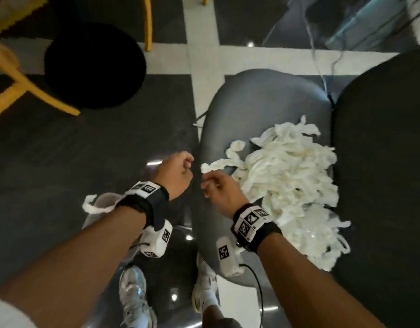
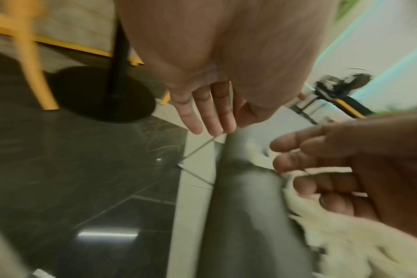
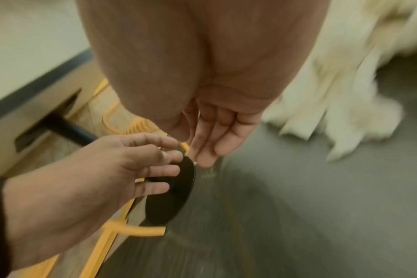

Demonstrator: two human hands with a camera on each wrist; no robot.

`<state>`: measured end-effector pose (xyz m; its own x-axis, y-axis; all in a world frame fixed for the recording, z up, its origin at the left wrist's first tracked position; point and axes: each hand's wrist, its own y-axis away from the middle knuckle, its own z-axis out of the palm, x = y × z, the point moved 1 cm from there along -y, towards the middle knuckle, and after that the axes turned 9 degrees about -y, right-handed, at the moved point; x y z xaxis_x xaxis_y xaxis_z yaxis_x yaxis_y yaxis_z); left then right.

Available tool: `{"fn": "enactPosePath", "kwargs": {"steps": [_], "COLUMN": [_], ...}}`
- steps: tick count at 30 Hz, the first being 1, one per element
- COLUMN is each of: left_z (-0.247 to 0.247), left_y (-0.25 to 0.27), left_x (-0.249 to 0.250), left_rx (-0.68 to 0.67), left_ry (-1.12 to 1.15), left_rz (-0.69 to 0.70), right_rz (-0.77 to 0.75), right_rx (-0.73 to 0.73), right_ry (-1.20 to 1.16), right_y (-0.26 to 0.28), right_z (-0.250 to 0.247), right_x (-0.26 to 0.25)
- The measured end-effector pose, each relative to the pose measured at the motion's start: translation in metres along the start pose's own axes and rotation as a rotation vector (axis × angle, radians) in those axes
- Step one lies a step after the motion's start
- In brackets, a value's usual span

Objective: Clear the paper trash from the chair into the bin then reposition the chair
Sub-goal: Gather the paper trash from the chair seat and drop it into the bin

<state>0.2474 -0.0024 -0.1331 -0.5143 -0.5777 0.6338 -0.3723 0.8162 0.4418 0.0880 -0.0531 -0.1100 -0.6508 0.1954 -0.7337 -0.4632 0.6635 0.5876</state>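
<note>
A heap of white shredded paper [image 1: 287, 174] lies on the grey chair seat [image 1: 251, 102], spreading toward its right side and front. My right hand [image 1: 216, 188] hovers over the seat's left part with its fingers at the near end of a loose strip; the right wrist view shows those fingers [image 3: 217, 135] nearly straight and the palm bare. My left hand [image 1: 180, 170] hangs just off the seat's left edge, fingers [image 2: 210, 112] relaxed and holding nothing. A pale bin [image 1: 102, 200] stands under my left forearm, a paper strip [image 1: 88, 204] draped over its rim.
A black round table base [image 1: 93, 65] and yellow chair legs [image 1: 15, 79] stand at the left on the glossy dark floor. A dark padded surface [image 1: 381, 162] borders the seat on the right. A thin cable [image 1: 322, 55] trails beyond the chair. My shoes [image 1: 133, 292] are below.
</note>
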Motion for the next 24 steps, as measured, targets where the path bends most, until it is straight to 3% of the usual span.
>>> {"fn": "enactPosePath", "kwargs": {"steps": [3,6,10,12,14,18,24], "left_z": [0.043,0.084,0.120,0.121,0.112,0.077,0.034], "left_y": [-0.012,-0.020,-0.037,-0.044,-0.044,-0.039,-0.038], "left_x": [0.088,0.147,0.175,0.175,0.171,0.159,0.124], "left_rx": [-0.053,-0.085,-0.199,-0.176,-0.056,0.093,0.204], "left_ry": [-0.151,-0.249,-0.519,-0.559,-0.429,0.093,0.761], "left_rz": [0.255,0.356,0.271,0.214,0.218,0.132,-0.387], "right_rz": [-0.001,0.013,-0.031,-0.056,-0.072,-0.133,-0.286], "right_rx": [0.195,0.329,0.395,0.415,0.454,0.579,0.393], "right_ry": [-0.001,0.016,0.073,0.091,0.137,0.227,0.461], "right_y": [0.014,0.026,0.035,0.035,0.034,0.029,0.016], "right_z": [-0.094,-0.161,-0.206,-0.213,-0.215,-0.210,-0.169], "right_x": [0.017,0.038,0.060,0.067,0.071,0.071,0.036]}}
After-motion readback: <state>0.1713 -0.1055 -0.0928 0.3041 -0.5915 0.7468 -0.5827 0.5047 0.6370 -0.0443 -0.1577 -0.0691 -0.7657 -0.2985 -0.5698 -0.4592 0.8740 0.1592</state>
